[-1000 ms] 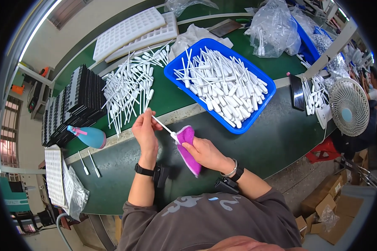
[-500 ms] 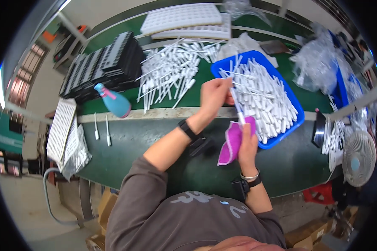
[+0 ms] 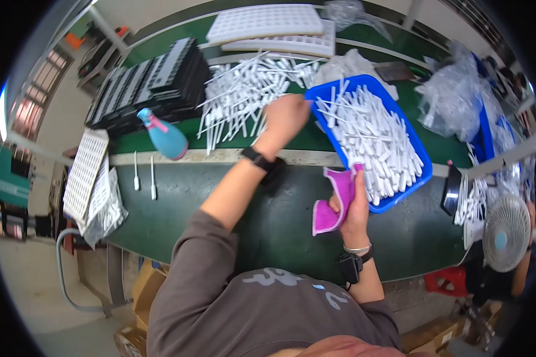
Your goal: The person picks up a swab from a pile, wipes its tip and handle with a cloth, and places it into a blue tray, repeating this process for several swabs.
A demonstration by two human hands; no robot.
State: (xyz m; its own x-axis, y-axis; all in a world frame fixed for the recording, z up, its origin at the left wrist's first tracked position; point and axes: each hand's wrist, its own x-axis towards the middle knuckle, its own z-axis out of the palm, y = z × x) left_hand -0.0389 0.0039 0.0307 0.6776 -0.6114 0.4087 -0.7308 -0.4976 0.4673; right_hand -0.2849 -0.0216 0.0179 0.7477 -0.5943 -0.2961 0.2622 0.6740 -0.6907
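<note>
My left hand is closed, back up, between a loose pile of white plastic sticks with thicker ends and a blue plastic basin. Whatever its fingers may hold is hidden. In my right hand is a purple cloth, folded between thumb and fingers, close to the basin's near rim. More of these white sticks are heaped inside the basin. Two single sticks, one beside another, lie apart on the dark green bench at left.
A blue spray-type bottle stands left of the pile, before stacked black trays. White trays lie at the back. Clear plastic bags and a small fan are at right. White perforated sheets hang over the left edge.
My left hand has moved left from the basin toward the loose pile. The white stick that ran between it and the cloth no longer shows there. My right hand keeps the cloth.
</note>
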